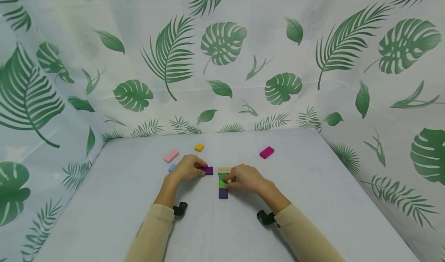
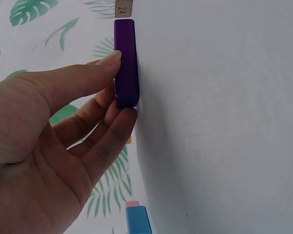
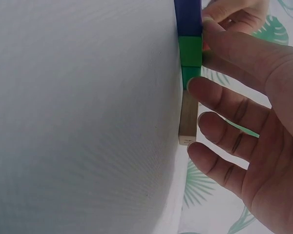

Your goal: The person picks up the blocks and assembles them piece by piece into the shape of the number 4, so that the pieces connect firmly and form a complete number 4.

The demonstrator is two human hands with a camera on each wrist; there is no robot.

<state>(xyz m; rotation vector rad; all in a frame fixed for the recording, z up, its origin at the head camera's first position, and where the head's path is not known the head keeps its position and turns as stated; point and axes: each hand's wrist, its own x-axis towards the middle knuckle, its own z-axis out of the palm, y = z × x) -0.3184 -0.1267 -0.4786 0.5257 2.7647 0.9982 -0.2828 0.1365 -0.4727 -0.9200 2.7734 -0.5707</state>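
I see a pink block (image 1: pixel 171 155) and a magenta block (image 1: pixel 267 152) farther out on the table (image 1: pixel 104 200). My left grip (image 1: pixel 187 168) pinches the purple block (image 2: pixel 127 63) toward its left end; my right grip (image 1: pixel 246 178), fingers loose, touches the green blocks (image 3: pixel 190 51).

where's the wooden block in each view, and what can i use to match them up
Head: the wooden block sits just right of centre, beyond the green blocks.
Left wrist: at the top edge, left of centre, cut off by the frame, past the purple block.
Right wrist: right of centre, around mid-height.
Shared landmark: the left hand, visible in all three.
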